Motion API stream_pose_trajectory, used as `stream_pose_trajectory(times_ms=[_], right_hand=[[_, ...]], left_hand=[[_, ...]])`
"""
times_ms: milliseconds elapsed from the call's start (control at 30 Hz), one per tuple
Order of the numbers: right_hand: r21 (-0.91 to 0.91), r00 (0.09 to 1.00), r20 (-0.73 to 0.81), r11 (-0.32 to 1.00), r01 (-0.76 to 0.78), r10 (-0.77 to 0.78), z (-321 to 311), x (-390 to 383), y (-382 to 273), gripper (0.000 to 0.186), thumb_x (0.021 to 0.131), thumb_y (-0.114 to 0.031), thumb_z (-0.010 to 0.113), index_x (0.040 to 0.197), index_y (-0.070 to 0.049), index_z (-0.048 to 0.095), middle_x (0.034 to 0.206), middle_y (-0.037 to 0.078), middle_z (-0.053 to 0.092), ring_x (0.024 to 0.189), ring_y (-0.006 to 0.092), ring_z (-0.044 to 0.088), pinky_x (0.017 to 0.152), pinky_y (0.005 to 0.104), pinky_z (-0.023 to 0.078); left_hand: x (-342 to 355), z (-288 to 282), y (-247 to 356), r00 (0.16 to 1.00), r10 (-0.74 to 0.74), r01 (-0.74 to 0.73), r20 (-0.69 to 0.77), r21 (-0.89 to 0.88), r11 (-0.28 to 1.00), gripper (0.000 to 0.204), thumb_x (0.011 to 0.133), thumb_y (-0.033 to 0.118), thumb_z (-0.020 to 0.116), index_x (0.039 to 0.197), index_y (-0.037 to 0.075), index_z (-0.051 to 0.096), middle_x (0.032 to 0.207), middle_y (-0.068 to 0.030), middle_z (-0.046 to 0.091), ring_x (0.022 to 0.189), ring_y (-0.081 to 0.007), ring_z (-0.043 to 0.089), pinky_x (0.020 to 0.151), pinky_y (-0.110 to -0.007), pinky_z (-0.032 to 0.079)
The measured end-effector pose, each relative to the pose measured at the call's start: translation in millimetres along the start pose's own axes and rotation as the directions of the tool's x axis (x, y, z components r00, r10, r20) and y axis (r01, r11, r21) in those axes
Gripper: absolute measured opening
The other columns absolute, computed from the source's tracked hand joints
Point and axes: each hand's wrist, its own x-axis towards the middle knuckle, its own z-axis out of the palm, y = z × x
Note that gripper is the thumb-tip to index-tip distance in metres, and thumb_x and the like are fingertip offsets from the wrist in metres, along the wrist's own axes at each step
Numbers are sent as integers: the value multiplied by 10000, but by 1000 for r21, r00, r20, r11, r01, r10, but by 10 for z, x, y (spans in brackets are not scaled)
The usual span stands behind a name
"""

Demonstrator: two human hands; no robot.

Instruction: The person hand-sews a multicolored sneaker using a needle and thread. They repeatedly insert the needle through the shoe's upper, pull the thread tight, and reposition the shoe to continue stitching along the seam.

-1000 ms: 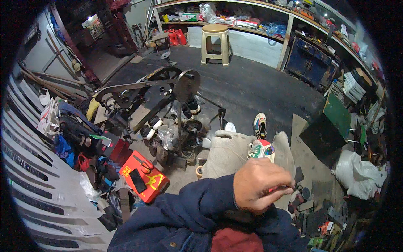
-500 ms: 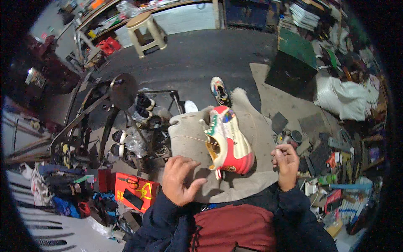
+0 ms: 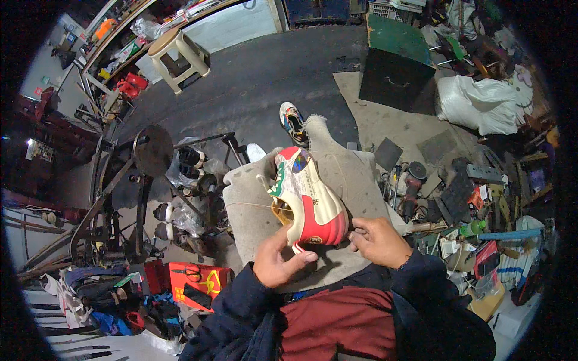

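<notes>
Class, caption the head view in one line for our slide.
Left hand and right hand by the heel of a shoe on a grey cloth.

This is a workshop, and from where I am it looks like one for mending shoes. A shoe point(image 3: 325, 204) rests on the cloth point(image 3: 364, 180) spread over my lap, a thin thread point(image 3: 250, 206) stretched across to it. On my left stands a metal frame point(image 3: 153, 150) with a round plate; more shoes point(image 3: 161, 212) lie heaped beside it among clear plastic bags point(image 3: 189, 221), and scissors point(image 3: 192, 274) sit on a red box point(image 3: 179, 283). On my right, tools point(image 3: 397, 180) and scraps crowd the floor point(image 3: 373, 120), near a green-topped chest point(image 3: 397, 78) and a plump white sack point(image 3: 481, 102). Farther off, a stool point(image 3: 165, 42) stands before a long shelf point(image 3: 276, 15) loaded with boxes and bags.
</notes>
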Motion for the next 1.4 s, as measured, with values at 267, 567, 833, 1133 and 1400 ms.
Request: stream_pose_trajectory(times_ms=[267,567,833,1133,1400], right_hand=[[250,957,250,945,-212,148,10,162,-63,250,961,-139,506,1168,-3,537,725,81,663,527,108,576,472,275,461],[329,977,193,932,-150,89,16,164,-109,240,997,-189,473,1079,15,570,723,52,613,558,100,540,532,271,454],[244,964,-237,953,179,-120,-38,35,-265,295,999,-217,511,1177,-18,638,732,93,629,612,159,575,604,287,445],[215,925,-204,907,361,-320,22,-47,-269,323,968,-122,552,1270,-28,616,1092,208,689,966,349,688,835,384,525],[280,938,-115,895,347,-327,-21,-11,-293,362,980,-119,529,1327,-31,588,889,172,689,759,286,677,741,361,522]], left_hand=[[370,-46,37,980,-176,180,91,-43,983,367,832,176,805,1117,-5,660,980,-57,713,892,-132,640,824,-304,509],[347,-111,-216,958,-281,201,-60,-559,804,462,838,185,728,1219,-38,595,1086,-112,704,931,-221,695,826,-328,544],[358,-154,-350,977,-134,-36,-168,-742,670,721,905,293,662,1468,-34,353,1459,-169,487,1332,-304,494,1115,-450,386],[382,-189,-342,973,-191,32,-133,-735,677,765,888,296,683,1493,-6,325,1472,-152,480,1330,-306,494,1122,-449,384],[381,-140,-338,972,-189,31,-140,-721,692,768,870,262,709,1478,-28,341,1453,-177,491,1321,-307,504,1124,-441,384]])
